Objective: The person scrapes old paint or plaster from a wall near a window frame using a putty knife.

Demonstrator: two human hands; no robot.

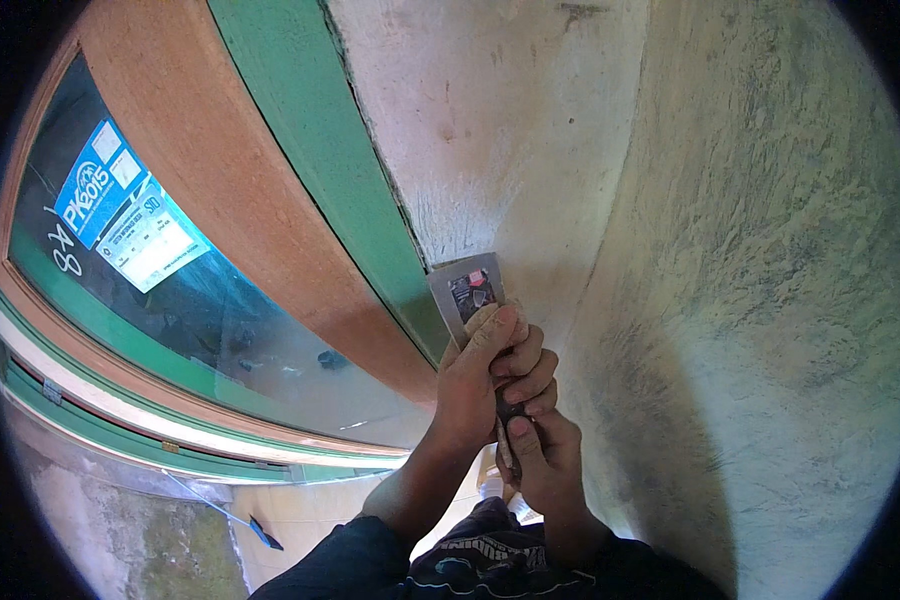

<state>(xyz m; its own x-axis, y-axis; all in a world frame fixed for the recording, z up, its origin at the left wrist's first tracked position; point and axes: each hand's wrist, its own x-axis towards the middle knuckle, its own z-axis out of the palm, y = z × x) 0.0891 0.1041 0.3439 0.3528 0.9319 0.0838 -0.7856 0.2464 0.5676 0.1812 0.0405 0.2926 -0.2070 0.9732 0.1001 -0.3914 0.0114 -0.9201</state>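
Just below the middle of the head view, both hands are together on one flat-bladed scraper or putty knife [442, 296], with a label on its grey blade. My left hand [476, 390] wraps around the blade's lower part, thumb on top. My right hand [547, 465] grips the dark handle below it, thumb towards me. The blade's far edge lies at the seam between the green door frame [307, 135] and the plastered wall [495, 150]; whether it touches the wall cannot be told.
A wooden door or window sash [217, 172] with a glass pane [195, 330] bearing stickers stands at the left. Rough plaster wall [780, 262] fills the right. A blue-handled broom or mop [259, 529] lies on the tiled floor [307, 502] at the lower left.
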